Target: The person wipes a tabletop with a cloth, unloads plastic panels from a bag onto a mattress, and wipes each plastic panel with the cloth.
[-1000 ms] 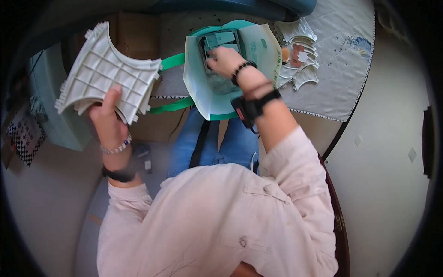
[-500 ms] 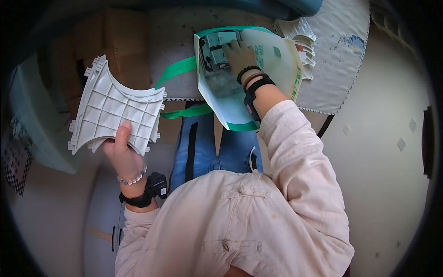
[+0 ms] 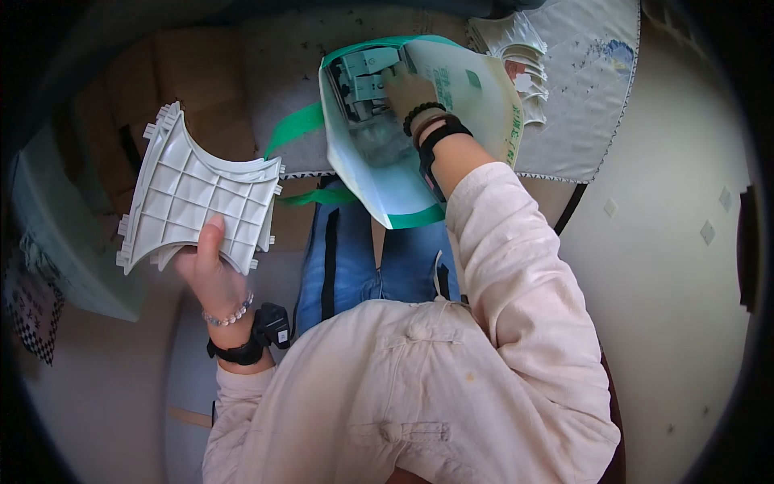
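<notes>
Head view: left hand grips a few white plastic panels, thumb on the ribbed face, left of an open green-edged bag. Right hand is inside the bag, at some grey parts; whether it grips one, I cannot tell. More white pieces lie on the table.

L hand grips wht panels (ribbed); R hand inside grn-trimmed bag.
</notes>
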Demonstrator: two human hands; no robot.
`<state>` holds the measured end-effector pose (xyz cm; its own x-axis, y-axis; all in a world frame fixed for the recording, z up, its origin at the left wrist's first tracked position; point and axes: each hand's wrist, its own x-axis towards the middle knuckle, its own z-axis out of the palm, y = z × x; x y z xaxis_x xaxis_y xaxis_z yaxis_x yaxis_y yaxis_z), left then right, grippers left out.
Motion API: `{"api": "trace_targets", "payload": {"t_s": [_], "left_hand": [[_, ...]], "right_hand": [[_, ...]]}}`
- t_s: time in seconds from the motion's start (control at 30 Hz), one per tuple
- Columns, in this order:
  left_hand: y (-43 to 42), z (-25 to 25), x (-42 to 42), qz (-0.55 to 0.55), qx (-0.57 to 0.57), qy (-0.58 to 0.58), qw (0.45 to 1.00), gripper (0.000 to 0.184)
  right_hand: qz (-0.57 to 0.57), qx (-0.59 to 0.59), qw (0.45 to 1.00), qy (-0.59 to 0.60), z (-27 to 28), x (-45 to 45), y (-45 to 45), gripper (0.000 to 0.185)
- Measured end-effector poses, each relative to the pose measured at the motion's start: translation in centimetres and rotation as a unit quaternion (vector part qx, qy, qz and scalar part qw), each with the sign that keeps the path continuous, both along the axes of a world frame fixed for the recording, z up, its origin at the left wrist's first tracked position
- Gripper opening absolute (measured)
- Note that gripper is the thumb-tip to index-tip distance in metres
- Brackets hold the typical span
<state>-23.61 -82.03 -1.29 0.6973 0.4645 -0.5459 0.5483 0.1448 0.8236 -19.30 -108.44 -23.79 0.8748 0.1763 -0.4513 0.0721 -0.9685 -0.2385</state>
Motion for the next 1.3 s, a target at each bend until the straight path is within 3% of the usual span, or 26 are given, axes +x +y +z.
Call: {"api": "trace_targets", "payload": {"t_s": [0.03,0.13,0.27,0.47,0.7,0.77,0.9,0.97,1.0,1.03,1.1,1.13,1.2,1.23,1.3], "left_hand": [[-0.1,-0.1,0.0,-0.002,-0.002,-0.005,1.0,0.055],[-0.6,-0.1,0.4,-0.005,0.018,-0.022,1.0,0.047],[-0.6,0.1,0.3,-0.009,0.013,-0.012,1.0,0.046],[-0.2,-0.2,-0.2,-0.005,0.023,0.0,1.0,0.044],[-0.7,-0.1,-0.4,-0.01,0.019,0.0,1.0,0.043],[-0.8,-0.1,-0.6,-0.01,0.018,-0.006,1.0,0.043],[-1.0,0.6,-0.3,-0.016,0.006,-0.024,1.0,0.048],[-1.1,0.6,-0.8,-0.018,0.002,-0.028,0.999,0.054],[-1.4,0.8,-1.0,-0.016,0.009,-0.044,0.999,0.055],[-1.8,1.0,-1.3,-0.016,0.016,-0.061,0.998,0.057],[-1.7,2.0,-2.2,-0.046,0.002,-0.051,0.998,0.059],[-1.5,3.0,-2.8,-0.077,-0.007,-0.037,0.996,0.061],[-0.8,4.2,-4.7,-0.119,-0.012,-0.018,0.993,0.067],[-0.4,4.4,-6.1,-0.186,-0.079,0.007,0.979,0.069],[-2.2,4.6,-6.3,-0.331,-0.191,0.053,0.923,0.074]], "right_hand": [[-0.008,0.022,0.998,0.063,0.3,0.1,0.0,0.032],[-0.063,0.068,0.993,0.079,0.8,0.0,0.0,0.038],[-0.055,0.08,0.991,0.09,0.4,0.6,-0.7,0.038],[-0.002,0.035,0.999,-0.037,0.2,0.5,-0.2,0.033],[-0.065,0.013,0.998,0.0,-0.4,0.4,0.0,0.022],[-0.105,0.059,0.993,-0.015,-0.9,-0.1,0.0,0.02],[-0.15,0.06,0.987,-0.021,1.5,0.9,0.1,0.023],[-0.105,0.058,0.987,0.103,5.2,2.7,0.4,0.024],[-0.081,0.125,0.986,0.081,6.3,2.6,0.7,0.023],[-0.049,0.208,0.975,0.056,10.0,2.6,1.0,0.023],[-0.061,0.432,0.9,0.012,15.4,0.2,0.8,0.026],[-0.068,0.476,0.875,0.051,18.9,-0.9,0.6,0.026],[-0.072,0.577,0.806,0.111,21.7,-4.7,0.3,0.059],[-0.069,0.622,0.773,0.104,22.0,-6.7,0.3,0.071],[-0.132,0.651,0.713,0.224,22.1,-10.2,0.5,0.079]]}}
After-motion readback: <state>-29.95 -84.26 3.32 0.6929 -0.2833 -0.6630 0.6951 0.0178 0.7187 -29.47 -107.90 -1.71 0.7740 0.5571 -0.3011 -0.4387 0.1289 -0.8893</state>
